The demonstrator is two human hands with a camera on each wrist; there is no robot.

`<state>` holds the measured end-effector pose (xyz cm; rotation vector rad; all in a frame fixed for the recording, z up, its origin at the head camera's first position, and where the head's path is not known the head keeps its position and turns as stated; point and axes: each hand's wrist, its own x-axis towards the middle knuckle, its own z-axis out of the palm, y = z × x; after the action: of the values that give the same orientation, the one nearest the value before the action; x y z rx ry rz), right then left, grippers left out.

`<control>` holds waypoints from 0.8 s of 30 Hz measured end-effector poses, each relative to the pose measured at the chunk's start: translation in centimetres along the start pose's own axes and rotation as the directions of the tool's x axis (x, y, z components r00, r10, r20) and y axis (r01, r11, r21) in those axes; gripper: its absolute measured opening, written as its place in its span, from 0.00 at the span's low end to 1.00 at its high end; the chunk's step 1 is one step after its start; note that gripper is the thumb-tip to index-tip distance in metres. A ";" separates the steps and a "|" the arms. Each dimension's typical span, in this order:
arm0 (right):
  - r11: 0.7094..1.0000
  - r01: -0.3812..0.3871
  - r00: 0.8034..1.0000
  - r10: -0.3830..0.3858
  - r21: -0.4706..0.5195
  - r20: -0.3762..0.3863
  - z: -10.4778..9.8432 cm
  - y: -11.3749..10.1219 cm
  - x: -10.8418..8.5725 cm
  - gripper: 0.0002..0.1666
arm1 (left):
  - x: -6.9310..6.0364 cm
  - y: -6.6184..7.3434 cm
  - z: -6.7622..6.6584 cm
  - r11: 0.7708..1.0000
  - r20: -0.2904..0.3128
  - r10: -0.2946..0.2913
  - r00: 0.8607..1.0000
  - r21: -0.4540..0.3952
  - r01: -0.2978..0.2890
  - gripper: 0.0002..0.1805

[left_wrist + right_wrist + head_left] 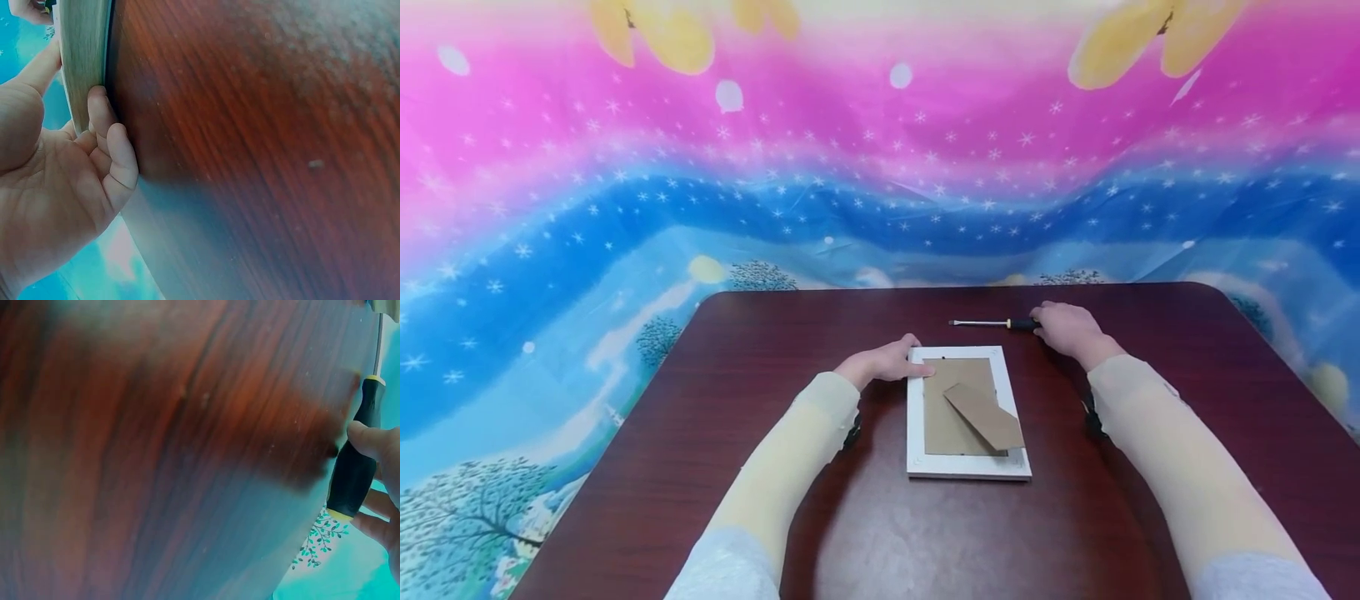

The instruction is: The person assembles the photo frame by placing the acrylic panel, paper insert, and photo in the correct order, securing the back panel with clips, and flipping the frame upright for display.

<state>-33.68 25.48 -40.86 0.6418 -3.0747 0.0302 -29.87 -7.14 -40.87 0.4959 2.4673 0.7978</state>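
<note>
A white picture frame (pixel 915 425) lies face down on the table, its brown backing board (pixel 943 425) upward. A brown stand flap (pixel 988 417) slants across that board, its lower end over the frame's right border. My left hand (pixel 889 361) grips the frame's upper left side, thumb on the top face. In the left wrist view its fingers curl against the pale side edge (pixel 84 59). Behind the frame, to the right, my right hand (pixel 1069 327) holds a flat-bladed screwdriver (pixel 985 322) by its black handle with yellow rings. The blade points left, and the thumb presses the handle (pixel 353 475).
The dark red-brown wooden table (pixel 737 375) has rounded far corners. Past its far edge hangs a pink and blue patterned cloth (pixel 865 192). Both forearms, in pale sleeves (pixel 797 450), reach in from the near side.
</note>
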 end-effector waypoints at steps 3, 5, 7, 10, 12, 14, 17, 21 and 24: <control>1.000 -0.011 1.000 0.011 -0.003 -0.020 -0.2 0.1 -0.1 0.17 | 0.0 0.0 -0.1 1.000 0.004 -0.001 1.000 -0.004 0.001 0.29; 1.000 -0.016 0.999 0.016 0.006 -0.039 -0.5 0.2 -0.4 0.18 | -0.1 0.0 -0.1 1.000 0.007 0.001 1.000 -0.010 -0.001 0.29; 1.000 -0.013 0.998 0.015 0.026 -0.062 -0.9 0.2 -0.8 0.18 | -0.1 0.0 -0.1 1.000 0.010 0.005 1.000 -0.016 -0.005 0.29; 0.999 0.015 0.995 -0.011 0.041 -0.103 -1.7 0.3 -1.7 0.17 | -0.1 0.1 -0.1 1.000 0.014 0.006 1.000 -0.021 -0.005 0.29; 0.999 0.042 0.990 -0.037 0.034 -0.137 -2.2 0.3 -2.5 0.18 | -0.2 0.1 -0.1 1.000 0.013 0.006 1.000 -0.023 -0.006 0.28; 0.998 0.064 0.984 -0.060 0.016 -0.170 -2.7 0.3 -3.2 0.20 | -0.2 0.1 -0.1 1.000 0.009 0.008 1.000 -0.026 -0.007 0.28; 0.996 0.086 0.973 -0.088 -0.019 -0.213 -3.2 0.4 -4.4 0.25 | -0.2 0.1 0.0 1.000 0.004 0.006 1.000 -0.031 -0.006 0.27; 0.994 0.105 0.959 -0.108 -0.024 -0.263 -3.6 0.5 -6.2 0.24 | -0.2 0.1 -0.1 0.999 0.010 0.002 1.000 -0.034 -0.001 0.27; 0.995 0.100 0.953 -0.090 0.017 -0.289 -3.9 0.4 -7.7 0.21 | -0.3 0.2 -0.2 1.000 0.012 0.001 1.000 -0.028 -0.001 0.28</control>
<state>-26.79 29.03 -36.97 0.7153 -2.7658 0.1577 -29.70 -7.22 -40.56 0.4906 2.4416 0.8255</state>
